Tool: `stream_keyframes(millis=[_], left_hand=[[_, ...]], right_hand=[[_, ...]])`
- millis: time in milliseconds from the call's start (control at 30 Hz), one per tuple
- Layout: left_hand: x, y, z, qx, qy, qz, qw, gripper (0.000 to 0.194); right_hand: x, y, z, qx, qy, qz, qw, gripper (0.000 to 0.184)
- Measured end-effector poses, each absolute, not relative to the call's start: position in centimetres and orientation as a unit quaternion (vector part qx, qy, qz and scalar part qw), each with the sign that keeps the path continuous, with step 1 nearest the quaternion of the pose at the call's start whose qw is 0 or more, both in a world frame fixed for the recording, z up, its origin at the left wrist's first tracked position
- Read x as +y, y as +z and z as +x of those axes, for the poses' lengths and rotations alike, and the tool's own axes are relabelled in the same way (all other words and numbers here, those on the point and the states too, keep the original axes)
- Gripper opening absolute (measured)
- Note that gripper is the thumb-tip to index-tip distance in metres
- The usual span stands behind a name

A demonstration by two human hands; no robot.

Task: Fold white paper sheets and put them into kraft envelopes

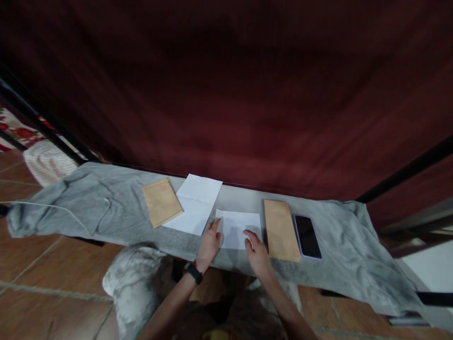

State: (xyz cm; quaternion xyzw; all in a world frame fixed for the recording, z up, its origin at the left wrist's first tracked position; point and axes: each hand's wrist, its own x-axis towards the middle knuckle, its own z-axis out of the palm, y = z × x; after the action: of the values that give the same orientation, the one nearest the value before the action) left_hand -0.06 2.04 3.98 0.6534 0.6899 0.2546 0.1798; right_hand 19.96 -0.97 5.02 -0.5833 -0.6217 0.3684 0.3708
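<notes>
Curtain (226, 104) in dark red fills the upper part of my view. Below it I see a grey cloth (339, 236) spread over a long, narrow bench, rumpled toward both ends. On it, left of centre, a larger white paper sheet (198, 203) with a crease across it lies at a slant. Well to the right, a long kraft-paper envelope (281, 230) lies flat. A smaller white paper sheet (239, 226) sits between the larger sheet and that envelope, directly under the two hands I follow. A squarer kraft-paper envelope (162, 202) overlaps the larger sheet's left side.

The left hand (209, 243) reaches over the smaller sheet's left edge, its thumb and forefinger apart. The right hand (255, 250) is over the sheet's right part, fingers bent, a slight gap between thumb and forefinger. The sheet's middle lies bare between them; from here I cannot tell how firmly either hand touches the paper.

Just beside the long envelope, a smartphone (307, 236) in a purple case lies dark screen up. A black wristwatch (193, 273) circles the left wrist, and a thin white cable (76, 218) curls across the cloth's left end.
</notes>
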Motion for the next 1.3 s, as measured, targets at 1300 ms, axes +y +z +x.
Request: stream_keyframes(millis=[1300], left_hand=[[-0.5, 2.1, 2.8, 0.646, 0.178, 0.742, 0.038, 0.059]], right_hand=[[8.7, 2.2, 19.2, -0.758, 0.036, -0.617, 0.207, 0.040]])
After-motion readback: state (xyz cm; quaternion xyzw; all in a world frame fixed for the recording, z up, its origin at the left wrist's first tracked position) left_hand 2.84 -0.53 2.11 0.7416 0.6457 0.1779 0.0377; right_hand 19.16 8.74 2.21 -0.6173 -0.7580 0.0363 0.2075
